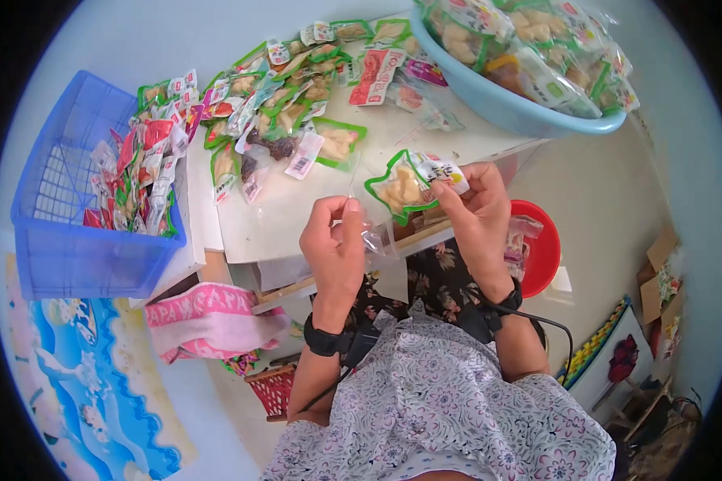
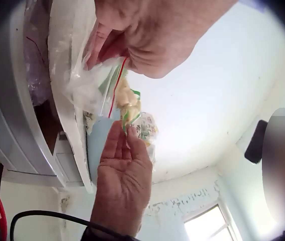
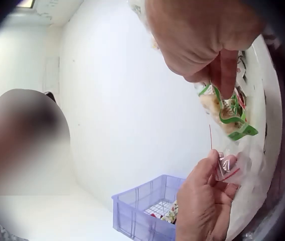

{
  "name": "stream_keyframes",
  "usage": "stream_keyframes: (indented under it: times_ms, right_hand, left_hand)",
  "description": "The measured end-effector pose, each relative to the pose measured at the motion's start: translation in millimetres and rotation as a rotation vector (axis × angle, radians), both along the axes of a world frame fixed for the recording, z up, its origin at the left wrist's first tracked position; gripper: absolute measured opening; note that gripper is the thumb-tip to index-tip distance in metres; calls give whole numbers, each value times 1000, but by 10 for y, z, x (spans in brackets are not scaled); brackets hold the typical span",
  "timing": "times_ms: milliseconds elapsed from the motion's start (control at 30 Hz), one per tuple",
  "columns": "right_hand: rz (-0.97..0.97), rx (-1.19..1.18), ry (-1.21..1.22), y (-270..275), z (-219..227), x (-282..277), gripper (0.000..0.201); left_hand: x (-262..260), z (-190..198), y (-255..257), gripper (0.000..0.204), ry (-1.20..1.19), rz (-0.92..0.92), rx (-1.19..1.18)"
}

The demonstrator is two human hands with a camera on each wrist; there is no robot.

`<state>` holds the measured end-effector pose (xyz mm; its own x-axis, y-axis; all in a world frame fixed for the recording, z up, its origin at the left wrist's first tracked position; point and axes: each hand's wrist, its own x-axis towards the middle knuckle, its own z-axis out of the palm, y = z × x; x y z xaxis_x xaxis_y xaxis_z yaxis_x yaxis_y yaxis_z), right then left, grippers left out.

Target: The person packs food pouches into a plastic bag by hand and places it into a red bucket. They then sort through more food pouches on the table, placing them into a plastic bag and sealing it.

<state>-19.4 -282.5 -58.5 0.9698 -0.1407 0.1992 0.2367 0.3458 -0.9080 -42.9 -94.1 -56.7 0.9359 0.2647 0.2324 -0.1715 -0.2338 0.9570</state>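
Note:
My right hand point(image 1: 481, 228) pinches a green-edged clear snack packet point(image 1: 401, 192) by its white printed end. Pale, lumpy pieces show inside the packet. Close by on the left, my left hand point(image 1: 334, 244) holds a thin clear zip bag point(image 2: 99, 90) between thumb and fingers. A red line runs along the bag's mouth in both wrist views. In the left wrist view the packet overlaps the bag's red-lined edge. From the right wrist, the packet point(image 3: 222, 113) hangs just above the bag point(image 3: 235, 170).
Several similar packets point(image 1: 285, 104) are heaped on the white table point(image 1: 269, 228). A blue basket point(image 1: 96, 260) of packets stands left, and a light-blue basin point(image 1: 505, 108) piled with filled bags stands at the back right. A red bucket point(image 1: 547, 248) and pink towel point(image 1: 208, 321) are lower.

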Motion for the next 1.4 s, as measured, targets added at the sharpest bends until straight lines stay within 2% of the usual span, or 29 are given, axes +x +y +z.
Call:
stream_keyframes:
  times_ms: [100,200,233,333,433,533,633,733,833,933,1067,1167,1267,1400]
  right_hand:
    - [23,-53,18,-58,-162,-41,28]
    - [52,98,42,-38,-102,-103,34]
    - [31,87,9,-42,-134,-86,50]
    - [14,201,-11,-52,-6,-69,51]
    - [50,-172,-20,-81,-269,41,39]
    - [124,-404,35,-124,-287,-11,21]
    - [181,-40,164,-93,-354,18,19]
    - [205,137,153,-121,-268,42,20]
    - [239,198,164,-90,-151,24,20]
    - [213,269,165,4,-84,-19,19]
    - [105,305,101,112,-100,-116,19]
    - [49,157,-37,121,-186,-162,18]
    - [194,-104,-76,156,-192,-194,17]
    - [273,130,153,198,-116,-158,18]
  left_hand:
    - [8,17,-118,15,-17,3,-76]
    - [50,45,-283,15,-103,2,-115]
    - [57,51,-329,15,-141,1,-117]
    - [110,80,-428,14,-220,-21,-69]
    - [195,23,-429,12,-115,-43,5]
    - [248,82,-341,9,-202,-27,547]
    - [223,191,-185,6,-212,32,815]
    - [190,307,-101,5,-291,96,955]
    - [110,376,-112,6,-185,86,797]
    - [91,324,-181,8,-193,66,463]
    - [99,300,-118,9,-209,29,475]
    - [70,346,-106,9,-190,-5,453]
    - [108,305,-119,9,-224,-84,455]
    - [98,280,-178,11,-167,-88,343]
